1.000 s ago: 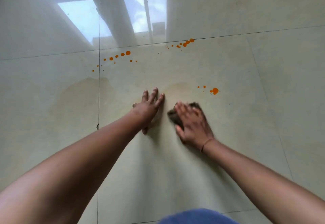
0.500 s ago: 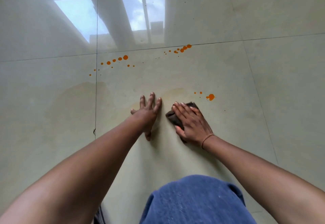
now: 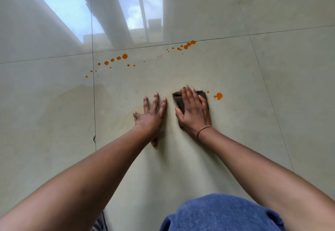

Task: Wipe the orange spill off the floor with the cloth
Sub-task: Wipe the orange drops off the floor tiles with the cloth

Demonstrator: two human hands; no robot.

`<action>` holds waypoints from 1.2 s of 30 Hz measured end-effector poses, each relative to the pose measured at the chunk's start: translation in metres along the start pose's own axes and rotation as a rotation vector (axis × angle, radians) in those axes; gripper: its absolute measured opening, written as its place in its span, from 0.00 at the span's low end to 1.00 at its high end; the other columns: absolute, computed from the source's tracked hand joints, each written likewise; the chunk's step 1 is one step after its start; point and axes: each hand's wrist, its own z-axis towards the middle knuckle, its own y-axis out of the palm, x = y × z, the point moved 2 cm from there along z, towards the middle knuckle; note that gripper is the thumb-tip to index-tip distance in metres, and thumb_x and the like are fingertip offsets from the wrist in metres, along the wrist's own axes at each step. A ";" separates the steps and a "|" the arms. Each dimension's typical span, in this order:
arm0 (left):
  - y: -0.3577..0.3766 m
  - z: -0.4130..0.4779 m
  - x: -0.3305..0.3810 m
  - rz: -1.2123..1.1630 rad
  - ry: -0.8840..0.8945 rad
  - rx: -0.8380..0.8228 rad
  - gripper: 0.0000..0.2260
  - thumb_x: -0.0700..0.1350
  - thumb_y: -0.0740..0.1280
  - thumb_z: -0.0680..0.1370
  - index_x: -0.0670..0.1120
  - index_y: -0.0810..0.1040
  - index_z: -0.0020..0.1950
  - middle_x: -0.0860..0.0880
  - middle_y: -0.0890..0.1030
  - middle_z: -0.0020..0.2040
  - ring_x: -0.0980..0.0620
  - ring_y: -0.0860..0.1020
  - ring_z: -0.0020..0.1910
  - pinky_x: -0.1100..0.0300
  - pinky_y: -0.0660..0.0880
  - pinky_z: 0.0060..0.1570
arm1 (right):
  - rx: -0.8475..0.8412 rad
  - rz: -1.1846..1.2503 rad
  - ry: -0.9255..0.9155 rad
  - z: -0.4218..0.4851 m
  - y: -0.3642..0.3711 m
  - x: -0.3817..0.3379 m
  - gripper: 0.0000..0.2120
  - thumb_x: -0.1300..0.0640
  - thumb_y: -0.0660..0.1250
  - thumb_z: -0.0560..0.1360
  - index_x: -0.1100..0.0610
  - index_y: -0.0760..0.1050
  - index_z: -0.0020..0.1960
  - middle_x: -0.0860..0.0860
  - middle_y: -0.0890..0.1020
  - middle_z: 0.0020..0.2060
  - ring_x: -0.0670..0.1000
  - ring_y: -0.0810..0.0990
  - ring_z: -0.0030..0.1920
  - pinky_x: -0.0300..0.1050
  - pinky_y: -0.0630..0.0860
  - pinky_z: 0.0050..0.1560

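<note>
A person kneels over a glossy pale tiled floor [image 3: 235,140], seen from a head-worn camera looking down along both bare forearms. The right hand [image 3: 194,109] lies flat, fingers together, pressing a small dark cloth [image 3: 178,99] onto the tile; the cloth shows past the fingertips and beside the thumb. It is pinned under the palm, not gripped in a fist. The left hand [image 3: 151,114] is released, empty, fingers spread on the floor as a brace, just beside the right.

Just right of the cloth sits one orange blot [image 3: 218,96] with a tiny drop between them. Farther away, two trails of orange drops remain: a left trail [image 3: 117,59] crossing a tile joint and a right trail [image 3: 186,46] along another joint. A faint yellowish smear [image 3: 79,94] dulls the tile to the left.

The wiping looks partly done. To do this pass well, the palm should keep firm, even pressure and sweep right over the nearest blot, gathering liquid inward without dragging it thin, then turn to a clean face of the cloth before reaching the far trails and the smear.

A blue-clad knee [image 3: 223,214] shows at the bottom edge.
</note>
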 end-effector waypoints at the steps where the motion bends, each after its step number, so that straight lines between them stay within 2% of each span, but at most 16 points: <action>1: -0.001 -0.001 0.000 0.004 0.004 0.004 0.69 0.45 0.84 0.58 0.50 0.29 0.76 0.46 0.26 0.75 0.34 0.34 0.75 0.27 0.60 0.62 | -0.034 -0.016 -0.076 -0.012 0.004 -0.006 0.34 0.43 0.55 0.74 0.59 0.62 0.75 0.56 0.66 0.74 0.55 0.64 0.74 0.52 0.59 0.71; 4: -0.003 -0.004 -0.003 0.000 0.017 0.005 0.69 0.46 0.84 0.58 0.50 0.30 0.77 0.46 0.27 0.75 0.34 0.34 0.75 0.27 0.60 0.63 | -0.117 -0.111 -0.380 -0.065 0.002 0.014 0.34 0.43 0.56 0.74 0.57 0.60 0.76 0.54 0.62 0.76 0.52 0.60 0.75 0.52 0.60 0.71; 5: -0.004 -0.003 -0.003 -0.001 0.022 0.004 0.69 0.46 0.84 0.58 0.50 0.30 0.77 0.46 0.27 0.75 0.34 0.34 0.75 0.27 0.60 0.63 | -0.087 -0.118 -0.353 -0.066 -0.001 0.028 0.34 0.43 0.56 0.74 0.57 0.60 0.76 0.54 0.62 0.76 0.52 0.61 0.75 0.52 0.61 0.71; 8: -0.004 -0.001 0.001 0.018 0.020 -0.015 0.70 0.47 0.84 0.58 0.48 0.28 0.76 0.44 0.26 0.74 0.33 0.33 0.74 0.26 0.60 0.64 | 0.004 -0.065 0.035 -0.033 -0.004 0.042 0.34 0.43 0.55 0.74 0.58 0.62 0.75 0.55 0.66 0.74 0.54 0.64 0.74 0.52 0.59 0.70; 9: -0.004 -0.001 0.002 0.022 0.019 -0.018 0.69 0.48 0.84 0.58 0.47 0.29 0.76 0.43 0.26 0.74 0.32 0.34 0.74 0.27 0.60 0.64 | 0.032 -0.044 0.083 -0.025 -0.001 0.031 0.33 0.43 0.55 0.74 0.59 0.63 0.75 0.56 0.66 0.74 0.55 0.65 0.73 0.52 0.58 0.70; 12: -0.007 0.002 0.005 -0.017 0.041 0.031 0.66 0.53 0.82 0.60 0.46 0.33 0.78 0.41 0.30 0.76 0.31 0.37 0.75 0.31 0.57 0.68 | -0.013 -0.079 -0.127 -0.051 0.008 0.003 0.34 0.44 0.57 0.74 0.58 0.61 0.76 0.54 0.64 0.75 0.53 0.62 0.75 0.51 0.59 0.71; 14: -0.012 0.006 0.007 -0.043 0.068 0.089 0.65 0.56 0.81 0.60 0.46 0.35 0.78 0.42 0.31 0.77 0.34 0.36 0.75 0.33 0.52 0.71 | -0.083 -0.094 -0.244 -0.079 0.004 0.027 0.34 0.43 0.58 0.73 0.56 0.60 0.76 0.53 0.62 0.76 0.51 0.60 0.75 0.53 0.61 0.70; 15: -0.016 0.011 0.010 -0.039 0.094 0.104 0.66 0.56 0.82 0.59 0.47 0.35 0.78 0.43 0.30 0.76 0.35 0.35 0.75 0.32 0.50 0.71 | -0.058 -0.075 -0.191 -0.083 -0.003 0.047 0.35 0.43 0.57 0.73 0.56 0.60 0.76 0.53 0.62 0.76 0.52 0.61 0.75 0.54 0.62 0.70; 19: -0.022 0.023 0.022 -0.050 0.130 0.024 0.68 0.51 0.83 0.58 0.47 0.31 0.77 0.43 0.26 0.75 0.34 0.31 0.74 0.28 0.45 0.68 | 0.122 -0.010 0.338 -0.032 -0.019 0.095 0.35 0.43 0.51 0.73 0.60 0.63 0.75 0.56 0.66 0.74 0.55 0.64 0.74 0.52 0.55 0.71; 21: -0.020 0.026 0.022 -0.048 0.119 0.024 0.67 0.50 0.83 0.59 0.47 0.31 0.77 0.43 0.26 0.74 0.33 0.31 0.73 0.28 0.45 0.68 | 0.152 0.021 0.417 0.004 -0.016 0.072 0.35 0.43 0.51 0.72 0.61 0.65 0.73 0.58 0.68 0.73 0.57 0.65 0.73 0.51 0.54 0.70; 24: -0.021 0.023 0.021 -0.049 0.124 0.035 0.68 0.50 0.83 0.59 0.47 0.32 0.77 0.43 0.27 0.75 0.34 0.32 0.74 0.29 0.46 0.68 | 0.086 -0.026 0.110 0.009 -0.005 0.019 0.34 0.44 0.54 0.73 0.60 0.64 0.74 0.57 0.67 0.73 0.55 0.65 0.73 0.50 0.54 0.70; 27: -0.021 0.021 0.015 -0.065 0.142 0.062 0.68 0.51 0.83 0.58 0.45 0.33 0.77 0.45 0.28 0.76 0.36 0.33 0.75 0.31 0.47 0.69 | -0.061 -0.082 -0.143 -0.043 -0.006 0.025 0.34 0.44 0.57 0.72 0.58 0.63 0.75 0.55 0.66 0.74 0.54 0.65 0.73 0.49 0.57 0.70; 29: -0.017 0.021 0.010 -0.095 0.146 0.088 0.68 0.51 0.83 0.57 0.43 0.33 0.78 0.46 0.30 0.77 0.38 0.33 0.76 0.32 0.46 0.71 | -0.018 -0.069 -0.087 -0.054 -0.015 0.065 0.35 0.44 0.56 0.71 0.59 0.64 0.74 0.56 0.67 0.73 0.55 0.66 0.72 0.49 0.57 0.70; 33: -0.012 0.023 0.008 -0.140 0.159 0.117 0.68 0.50 0.83 0.58 0.42 0.33 0.77 0.47 0.30 0.77 0.40 0.33 0.76 0.35 0.44 0.72 | 0.117 -0.036 0.327 0.016 -0.023 0.082 0.36 0.42 0.53 0.72 0.60 0.62 0.75 0.58 0.65 0.74 0.56 0.63 0.74 0.53 0.57 0.72; 34: -0.012 0.022 0.009 -0.157 0.164 0.122 0.68 0.50 0.83 0.58 0.42 0.33 0.78 0.47 0.30 0.77 0.41 0.33 0.76 0.36 0.43 0.72 | 0.124 -0.019 0.327 0.033 -0.020 0.060 0.36 0.42 0.53 0.72 0.60 0.62 0.75 0.58 0.64 0.74 0.56 0.62 0.74 0.53 0.56 0.72; 36: -0.011 0.022 0.006 -0.203 0.176 0.138 0.68 0.51 0.83 0.58 0.41 0.34 0.78 0.45 0.31 0.77 0.41 0.34 0.76 0.39 0.42 0.73 | 0.079 -0.021 0.150 0.036 -0.008 0.019 0.35 0.43 0.55 0.72 0.59 0.61 0.75 0.57 0.64 0.75 0.55 0.62 0.75 0.53 0.57 0.72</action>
